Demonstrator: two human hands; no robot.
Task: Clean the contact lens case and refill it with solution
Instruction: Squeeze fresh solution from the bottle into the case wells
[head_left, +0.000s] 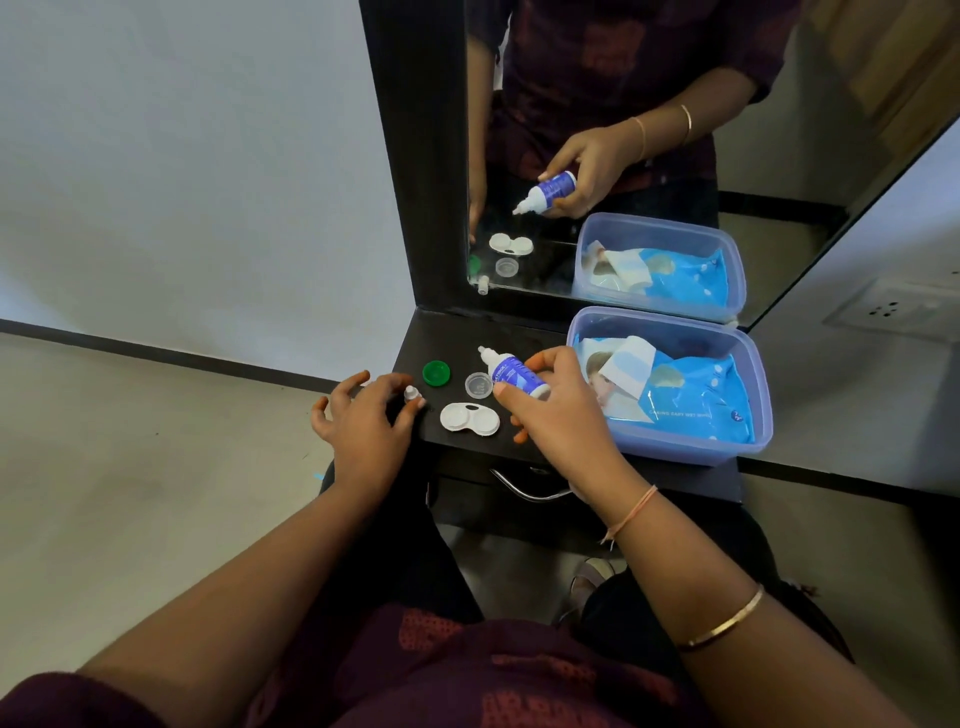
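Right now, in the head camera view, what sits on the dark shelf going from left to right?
Left hand at the small bottle cap → green lid → white lens case → right hand holding the solution bottle → plastic tub with the blue wipes pack.

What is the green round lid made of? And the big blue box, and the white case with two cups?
The green round lid looks like smooth opaque plastic with a slight sheen. The big pale blue box seems to be translucent plastic: the wipes packet shows through its wall. The white two-cup lens case looks like matte moulded plastic.
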